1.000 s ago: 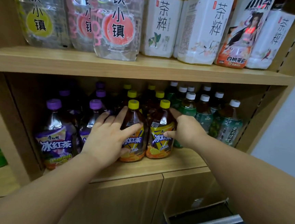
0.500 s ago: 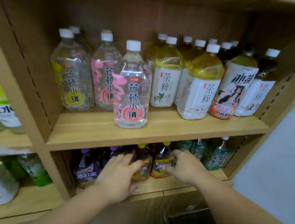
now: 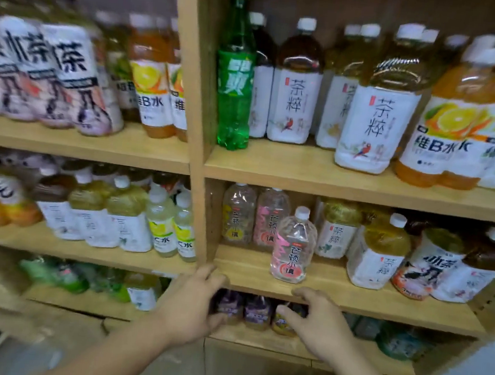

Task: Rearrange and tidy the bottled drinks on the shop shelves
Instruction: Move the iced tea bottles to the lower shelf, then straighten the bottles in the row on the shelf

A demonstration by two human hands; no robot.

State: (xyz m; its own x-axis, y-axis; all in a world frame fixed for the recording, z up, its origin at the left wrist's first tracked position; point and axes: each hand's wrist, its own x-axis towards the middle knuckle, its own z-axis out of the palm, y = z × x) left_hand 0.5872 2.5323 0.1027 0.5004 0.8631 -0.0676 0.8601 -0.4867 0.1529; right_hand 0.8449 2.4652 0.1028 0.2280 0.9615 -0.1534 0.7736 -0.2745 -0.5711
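Two hands, left hand (image 3: 189, 308) and right hand (image 3: 319, 323), before small bottles (image 3: 257, 311); fingers loosely spread, apparently empty.

Clear pink-label water bottle (image 3: 293, 245), white cap, upright, alone forward of its row on middle shelf (image 3: 335, 296). Two similar clear bottles (image 3: 239, 213) behind it. Green soda bottle (image 3: 236, 75) upright at left end of top shelf (image 3: 301, 177). Small purple-label tea bottles (image 3: 256, 310) upright on bottom shelf (image 3: 256, 340), blurred.
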